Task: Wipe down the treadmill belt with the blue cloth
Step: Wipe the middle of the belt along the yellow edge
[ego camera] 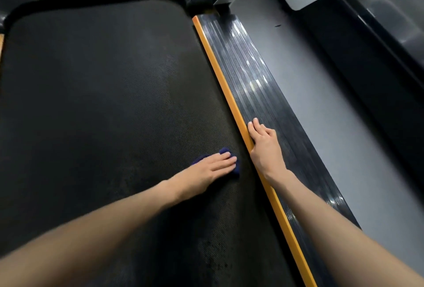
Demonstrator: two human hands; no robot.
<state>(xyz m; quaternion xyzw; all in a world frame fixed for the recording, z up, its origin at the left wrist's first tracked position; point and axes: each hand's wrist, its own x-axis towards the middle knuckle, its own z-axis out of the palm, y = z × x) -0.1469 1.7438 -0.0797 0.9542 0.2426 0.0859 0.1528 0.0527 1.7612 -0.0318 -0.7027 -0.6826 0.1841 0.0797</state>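
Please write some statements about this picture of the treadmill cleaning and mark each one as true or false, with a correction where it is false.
1. The left hand presses the dark blue cloth onto the black textured treadmill belt with straight fingers. True.
2. The right hand holds a second cloth. False: it holds nothing and rests on the black ribbed side rail.
3. The cloth lies at the belt's left edge. False: it lies near the right edge, close to the orange strip.
4. A grey floor runs beside the side rail. True.
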